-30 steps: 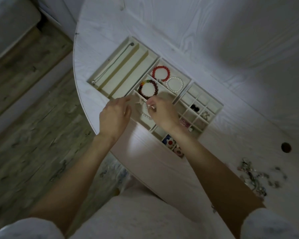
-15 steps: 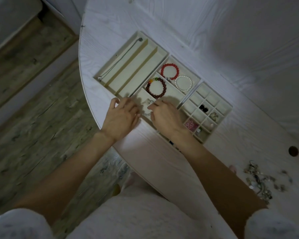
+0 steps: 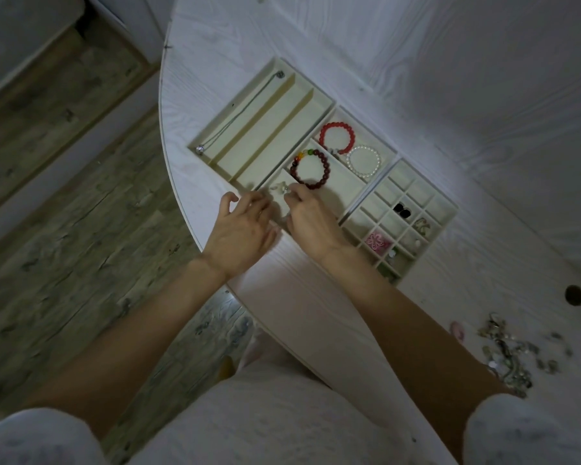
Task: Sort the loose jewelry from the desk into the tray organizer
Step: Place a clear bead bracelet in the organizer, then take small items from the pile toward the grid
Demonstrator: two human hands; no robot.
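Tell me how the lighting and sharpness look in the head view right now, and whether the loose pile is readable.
Head view: dim overall, with a brighter pool on the tray near both hands; right hand casts a soft shadow into the tray; wide-angle bending curves the desk edge; the pile at lower right sits in gloom, pieces too murky to tell apart.
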